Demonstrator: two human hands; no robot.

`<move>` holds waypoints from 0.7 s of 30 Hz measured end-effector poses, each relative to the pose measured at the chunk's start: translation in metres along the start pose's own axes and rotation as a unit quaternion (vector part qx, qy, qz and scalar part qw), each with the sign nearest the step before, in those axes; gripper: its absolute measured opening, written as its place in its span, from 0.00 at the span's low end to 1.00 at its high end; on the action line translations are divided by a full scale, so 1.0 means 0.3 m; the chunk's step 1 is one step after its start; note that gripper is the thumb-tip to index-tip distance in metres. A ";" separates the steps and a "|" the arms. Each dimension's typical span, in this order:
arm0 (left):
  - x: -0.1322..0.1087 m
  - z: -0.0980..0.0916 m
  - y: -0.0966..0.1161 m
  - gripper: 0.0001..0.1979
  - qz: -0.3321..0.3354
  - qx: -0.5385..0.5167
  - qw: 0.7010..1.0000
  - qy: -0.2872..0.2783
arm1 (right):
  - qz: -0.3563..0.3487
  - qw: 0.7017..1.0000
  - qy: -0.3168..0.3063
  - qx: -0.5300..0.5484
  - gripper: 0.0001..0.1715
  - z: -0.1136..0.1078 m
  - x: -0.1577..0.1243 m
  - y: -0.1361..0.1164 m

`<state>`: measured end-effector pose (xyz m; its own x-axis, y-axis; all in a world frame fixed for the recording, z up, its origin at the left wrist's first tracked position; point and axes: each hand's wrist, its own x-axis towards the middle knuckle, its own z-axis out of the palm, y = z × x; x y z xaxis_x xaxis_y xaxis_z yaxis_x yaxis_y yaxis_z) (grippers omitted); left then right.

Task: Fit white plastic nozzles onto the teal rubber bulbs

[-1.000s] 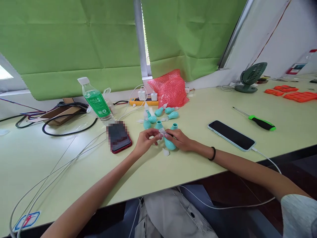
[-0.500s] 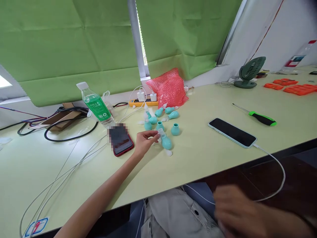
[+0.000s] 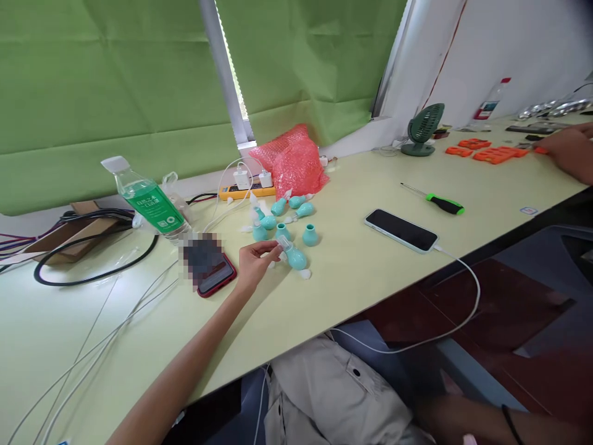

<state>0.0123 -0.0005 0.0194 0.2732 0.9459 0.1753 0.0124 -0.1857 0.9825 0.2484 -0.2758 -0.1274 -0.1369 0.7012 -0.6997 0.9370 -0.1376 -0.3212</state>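
My left hand (image 3: 258,261) pinches the clear neck piece of a teal squeeze bulb (image 3: 296,258), which lies tilted on the table. A small white translucent piece (image 3: 305,274) rests against the bulb's near end. Just beyond my fingers stand two open-necked teal bulbs (image 3: 310,235) without tips. Several more teal bulbs with clear tips (image 3: 304,210) lie farther back in a loose group. Low in the picture, my right hand (image 3: 433,413) is over my lap in shadow, below the table edge; its fingers are hidden.
Left of the bulbs are a red-cased phone (image 3: 217,277) and a green-labelled bottle (image 3: 155,207). A yellow power strip (image 3: 245,191) and pink bubble wrap (image 3: 299,162) sit behind. To the right are a charging phone (image 3: 401,230), screwdriver (image 3: 438,201), fan (image 3: 424,131) and another person's hand (image 3: 572,151) by orange parts.
The view has swung right, bringing another person's hand into sight. My right hand has dropped lower over my lap. My left hand keeps its pinch on the bulb's neck piece.
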 end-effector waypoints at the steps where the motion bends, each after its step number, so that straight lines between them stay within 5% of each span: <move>1: 0.000 0.001 0.000 0.13 0.003 0.003 1.000 0.002 | -0.009 0.999 -0.037 0.013 0.19 -0.020 0.007 0.014; 5: 0.001 0.007 -0.004 0.14 0.016 0.015 1.000 0.011 | -0.067 0.980 -0.135 0.126 0.08 -0.150 -0.045 0.097; 6: 0.000 0.008 -0.005 0.13 0.020 0.018 1.000 0.014 | -0.105 0.957 -0.134 0.235 0.07 -0.185 -0.077 0.118; 9: -0.005 0.014 -0.004 0.13 0.034 0.022 0.999 0.021 | -0.155 0.880 -0.062 0.444 0.24 -0.292 -0.182 0.151; 12: -0.016 0.024 0.004 0.11 0.046 0.017 0.999 0.018 | -0.209 0.858 0.046 0.467 0.29 -0.424 -0.258 0.122; 14: -0.027 0.033 0.013 0.09 0.055 0.006 0.998 0.014 | -0.218 0.906 0.121 0.341 0.19 -0.533 -0.277 0.061; 16: -0.040 0.043 0.026 0.08 0.063 -0.016 0.998 0.003 | -0.205 0.914 0.285 0.203 0.12 -0.639 -0.263 -0.030; 19: -0.062 0.058 0.052 0.08 0.060 -0.054 0.996 -0.029 | -0.254 0.797 0.540 0.092 0.15 -0.741 -0.181 -0.194; 21: -0.076 0.066 0.071 0.07 0.042 -0.074 0.995 -0.044 | -0.297 0.777 0.551 0.075 0.23 -0.763 -0.098 -0.298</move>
<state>0.0254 -0.0314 0.0349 0.3510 0.9005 0.2565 -0.1529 -0.2152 0.9645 0.2424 -0.1240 0.0681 -0.0945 0.8340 0.5437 0.7544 0.4164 -0.5075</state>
